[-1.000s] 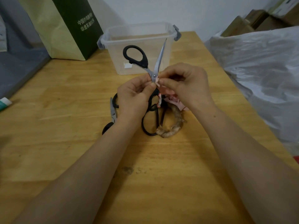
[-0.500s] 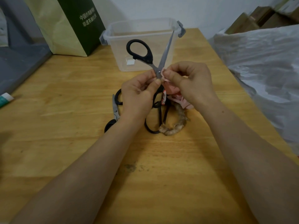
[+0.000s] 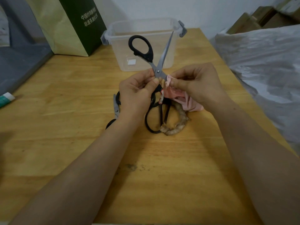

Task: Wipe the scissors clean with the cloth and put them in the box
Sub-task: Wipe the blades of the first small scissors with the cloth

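A wooden desk runs under my forearms, with spare scissors lying at its middle. Above them my left hand pinches the spread scissors at the pivot, handle toward 11 o'clock, blade toward 1. My right hand pinches the pink cloth just beside the joint. I judge I'm mid-wipe; next the cloth should be drawn carefully up the blade. The clear box stands beyond at 12 o'clock.

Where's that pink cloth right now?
In the head view, the pink cloth is pinched in the right hand, just right of the open scissors held by the left hand, in front of the clear box.
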{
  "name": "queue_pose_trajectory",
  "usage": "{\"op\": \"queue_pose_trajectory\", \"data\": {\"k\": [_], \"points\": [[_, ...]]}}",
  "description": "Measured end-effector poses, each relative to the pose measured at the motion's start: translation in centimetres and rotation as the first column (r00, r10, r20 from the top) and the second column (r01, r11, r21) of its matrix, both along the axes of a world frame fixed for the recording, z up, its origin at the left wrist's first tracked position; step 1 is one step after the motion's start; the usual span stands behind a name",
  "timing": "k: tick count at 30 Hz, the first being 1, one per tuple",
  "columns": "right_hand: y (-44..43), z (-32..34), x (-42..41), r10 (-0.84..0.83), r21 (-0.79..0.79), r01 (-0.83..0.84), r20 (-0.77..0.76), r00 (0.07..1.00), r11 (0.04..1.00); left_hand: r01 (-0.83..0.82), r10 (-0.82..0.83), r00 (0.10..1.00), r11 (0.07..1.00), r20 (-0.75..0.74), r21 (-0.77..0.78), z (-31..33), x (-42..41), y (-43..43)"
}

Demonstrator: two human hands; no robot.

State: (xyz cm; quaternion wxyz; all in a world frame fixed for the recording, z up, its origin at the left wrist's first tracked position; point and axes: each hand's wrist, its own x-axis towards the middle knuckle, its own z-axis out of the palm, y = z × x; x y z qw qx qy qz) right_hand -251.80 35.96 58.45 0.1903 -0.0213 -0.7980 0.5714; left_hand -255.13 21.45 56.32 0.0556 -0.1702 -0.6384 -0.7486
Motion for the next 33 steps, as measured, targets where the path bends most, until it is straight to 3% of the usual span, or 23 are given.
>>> {"op": "queue_pose_trajectory", "data": {"k": [3,11,18,24,29,33], "points": [[-0.6,0.0,-0.1,-0.003,-0.054,0.0,-0.05,0.999,0.999,0.028,-0.029,0.999,0.999,-0.023,-0.046,0.0,0.2,0.3],[0.0,-0.1,-0.3,0.012,0.025,-0.012,-0.015,1.0,1.0,-0.014,0.014,1.0,1.0,0.003,0.015,0.5,0.1,-0.2],[-0.7,0.0,-0.5,0.015,0.053,-0.011,-0.074,0.997,0.999,-0.004,0.003,1.0,0.999,-0.006,-0.048,0.4,0.6,0.4],[0.4,-0.6,-0.5,-0.009,0.113,0.011,-0.024,1.0,0.994,-0.048,0.047,0.998,0.998,0.037,0.041,0.5,0.1,-0.3],[-0.4,-0.4,-0.7,0.019,0.115,-0.008,-0.091,0.996,0.993,-0.012,0.012,1.0,0.999,-0.003,-0.044,0.3,0.6,0.4],[0.4,-0.8,-0.7,0.015,0.14,-0.008,-0.048,0.999,0.99,-0.032,0.032,0.999,0.999,0.022,0.013,0.5,0.2,0.0]]}}
